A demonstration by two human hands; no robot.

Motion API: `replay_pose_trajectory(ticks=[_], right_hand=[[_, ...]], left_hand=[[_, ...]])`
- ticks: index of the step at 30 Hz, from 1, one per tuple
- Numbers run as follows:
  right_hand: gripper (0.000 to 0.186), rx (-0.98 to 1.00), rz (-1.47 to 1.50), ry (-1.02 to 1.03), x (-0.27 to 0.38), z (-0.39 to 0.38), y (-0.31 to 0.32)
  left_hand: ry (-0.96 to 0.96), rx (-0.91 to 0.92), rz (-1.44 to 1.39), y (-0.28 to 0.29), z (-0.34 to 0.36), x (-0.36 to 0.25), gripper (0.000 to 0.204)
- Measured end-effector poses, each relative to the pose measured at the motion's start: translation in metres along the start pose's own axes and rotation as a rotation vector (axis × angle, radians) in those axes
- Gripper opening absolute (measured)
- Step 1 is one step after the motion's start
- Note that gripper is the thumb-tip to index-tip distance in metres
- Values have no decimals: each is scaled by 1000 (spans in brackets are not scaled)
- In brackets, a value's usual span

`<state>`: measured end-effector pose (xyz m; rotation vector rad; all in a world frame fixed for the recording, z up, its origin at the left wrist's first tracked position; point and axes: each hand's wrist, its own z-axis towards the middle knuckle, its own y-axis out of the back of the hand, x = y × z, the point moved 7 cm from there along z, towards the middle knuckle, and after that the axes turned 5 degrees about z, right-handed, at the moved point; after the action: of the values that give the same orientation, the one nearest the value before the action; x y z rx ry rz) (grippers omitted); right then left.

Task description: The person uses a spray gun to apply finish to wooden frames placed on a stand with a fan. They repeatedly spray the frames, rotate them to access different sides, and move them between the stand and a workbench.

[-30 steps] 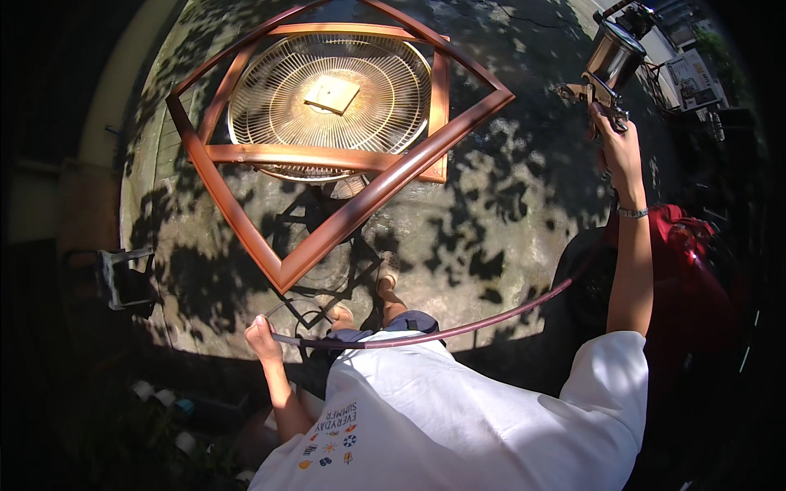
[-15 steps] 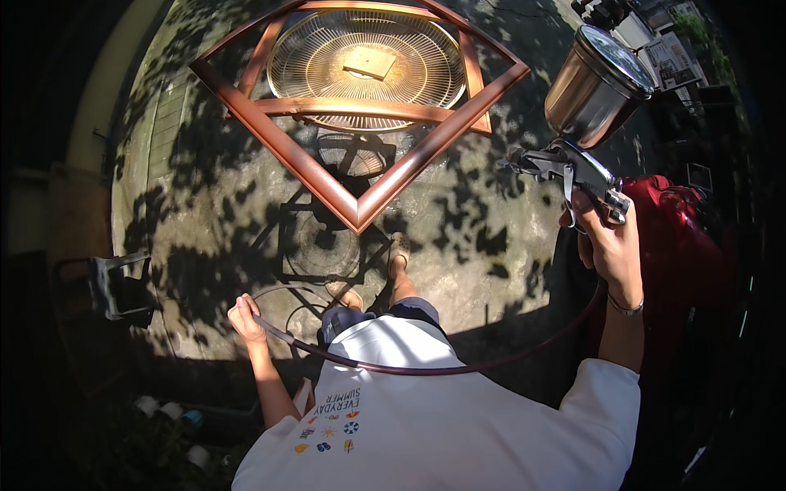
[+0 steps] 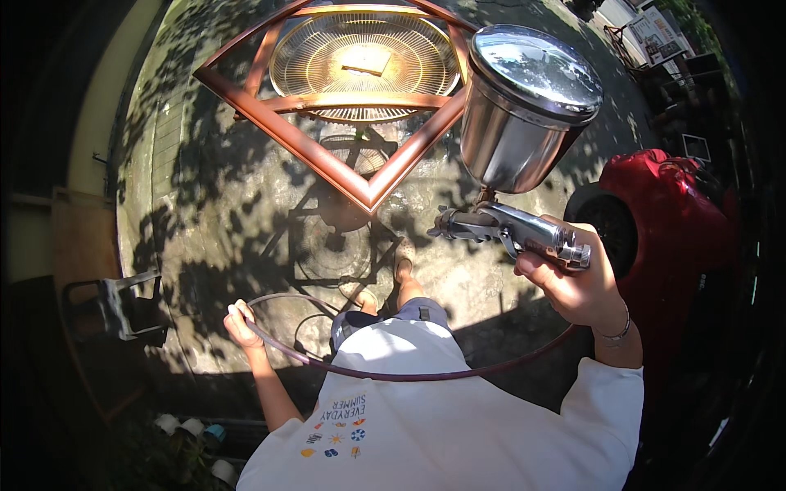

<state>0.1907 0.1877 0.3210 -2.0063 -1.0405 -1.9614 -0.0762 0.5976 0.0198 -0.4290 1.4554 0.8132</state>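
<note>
A metal spray gun (image 3: 512,229) with a shiny lidded cup (image 3: 524,114) on top is gripped in my right hand (image 3: 577,282). Its nozzle points left, short of the frame's near corner. My left hand (image 3: 240,323) is closed round a thin dark red hose (image 3: 393,376), which loops across my body towards the right hand. Ahead, a reddish-brown frame (image 3: 307,155) lies cornerwise over a round wire fan grille (image 3: 286,69) and wooden bars (image 3: 352,102). The cup hides the frame's right corner.
A red motor vehicle (image 3: 663,204) with a dark wheel stands close on the right. A small dark stand (image 3: 123,307) is at the left, with pots (image 3: 192,427) at lower left. My feet are on the sun-dappled concrete floor (image 3: 188,245).
My right hand has brought the spray gun left and nearer to me, turning it so the cup covers the frame's right corner. The left hand keeps the hose, shifted slightly.
</note>
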Motion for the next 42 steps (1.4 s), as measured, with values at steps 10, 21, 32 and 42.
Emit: replay_pose_trajectory(ticks=[10, 21, 32, 42], right_hand=[[36, -469, -81, -64, -109, 136, 204], [44, -959, -94, 28, -246, 187, 343], [29, -614, 331, 30, -216, 43, 192], [24, -277, 186, -92, -143, -95, 17]], left_hand=[[52, -97, 34, -55, -39, -60, 55], [6, -104, 271, -111, -62, -93, 54], [82, -20, 117, -70, -35, -54, 59], [18, 1, 37, 17, -25, -42, 57]])
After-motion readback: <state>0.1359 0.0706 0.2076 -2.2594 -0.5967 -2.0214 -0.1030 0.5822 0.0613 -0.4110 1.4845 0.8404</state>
